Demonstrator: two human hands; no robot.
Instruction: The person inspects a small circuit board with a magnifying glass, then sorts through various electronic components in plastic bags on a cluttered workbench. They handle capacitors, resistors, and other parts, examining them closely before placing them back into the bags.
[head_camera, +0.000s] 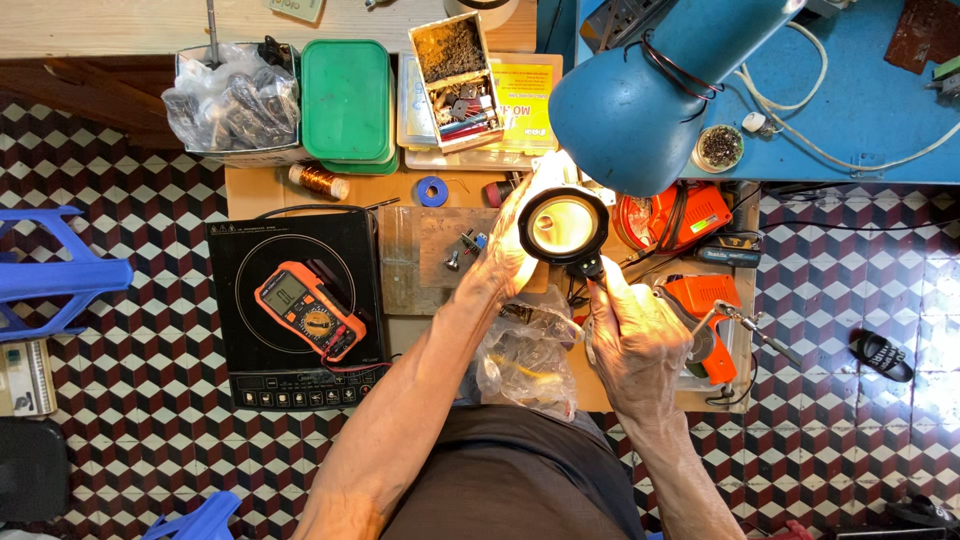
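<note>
Clearly the thing in hand is a round black-rimmed magnifying glass (563, 226), held up over the middle of the small wooden worktop (400, 188) and lit from above by the blue desk lamp (640, 100). The right hand (632, 335) is closed around its short dark handle just below the rim, which is the sound place to take it: the rim and handle look stiff and light, while the lens is likely fragile and smooth, so fingers on the glass would smear it or slip. The left hand (510, 245) reaches in behind the lens with the fingers drawn together, perhaps pinching a small part, but the glare and the rim hide the fingertips and I cannot tell whether it grips anything.

A crumpled clear plastic bag (525, 360) lies at the near edge of the worktop, between the forearms. An orange multimeter (308, 310) rests on a black induction cooker (295, 305) at the left edge. Green-lidded boxes (347, 100) and an open box of small parts (458, 80) line the far edge, and an orange tool (705, 335) sits by the right edge.

Whatever sits under the lens is washed out by lamplight. The lamp hood covers the worktop's far right corner.
</note>
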